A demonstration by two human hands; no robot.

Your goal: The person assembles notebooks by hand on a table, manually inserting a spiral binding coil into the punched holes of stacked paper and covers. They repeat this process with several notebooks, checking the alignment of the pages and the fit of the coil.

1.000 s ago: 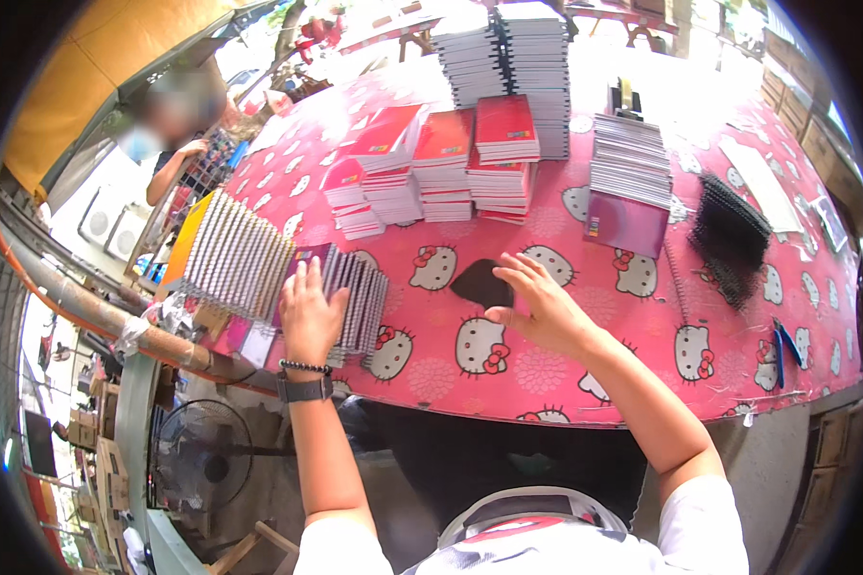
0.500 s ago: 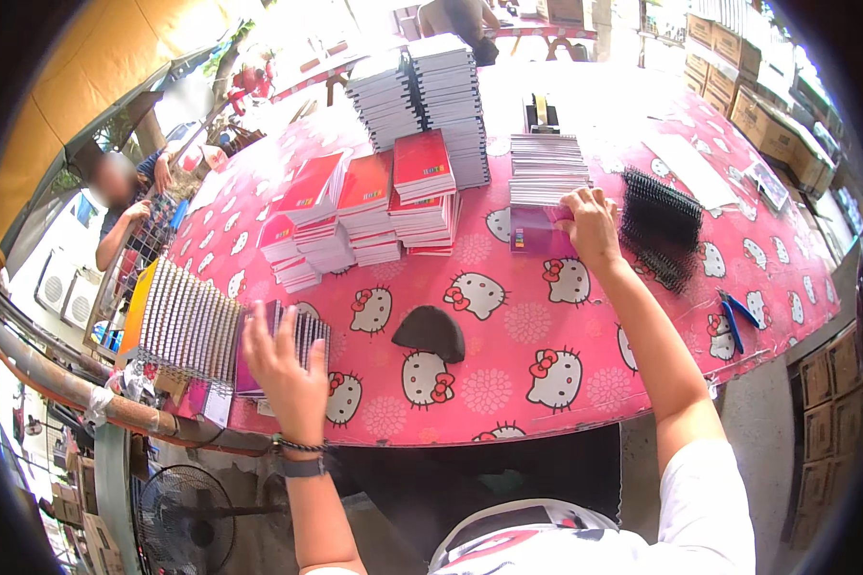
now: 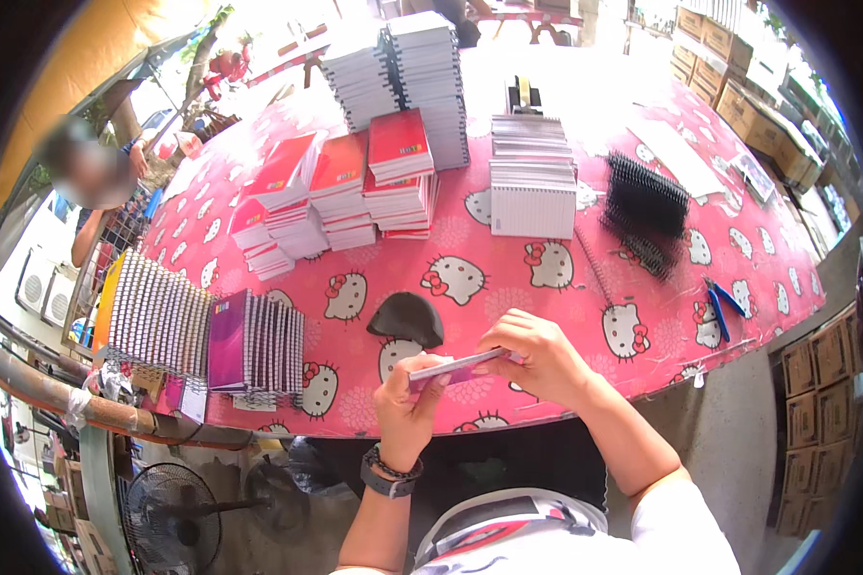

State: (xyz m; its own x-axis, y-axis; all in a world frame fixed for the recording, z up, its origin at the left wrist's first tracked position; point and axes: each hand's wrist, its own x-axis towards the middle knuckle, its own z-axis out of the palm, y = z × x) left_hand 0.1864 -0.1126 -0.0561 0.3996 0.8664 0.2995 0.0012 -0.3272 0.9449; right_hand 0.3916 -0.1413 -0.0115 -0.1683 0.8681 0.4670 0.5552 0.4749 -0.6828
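My left hand [image 3: 408, 402] and my right hand [image 3: 537, 356] both grip a thin purple-covered notepad [image 3: 458, 368], held edge-on just above the near edge of the pink cartoon-cat tablecloth [image 3: 537, 287]. A black rounded pad [image 3: 408, 318] lies on the cloth just beyond my left hand. A stack of white unbound pads [image 3: 532, 187] stands farther back, with a pile of black spiral binding coils [image 3: 644, 213] to its right.
Red-covered pad stacks [image 3: 340, 192] and tall white stacks [image 3: 403, 67] fill the table's back left. Bound notebooks stand in a row [image 3: 201, 331] at the left edge. Blue pliers [image 3: 724, 305] lie at the right. A person [image 3: 91, 192] sits far left. A fan [image 3: 168, 508] stands below.
My right hand came back from the white stack carrying a purple-covered pad. My left hand left the bound row at the left and now grips the pad too.
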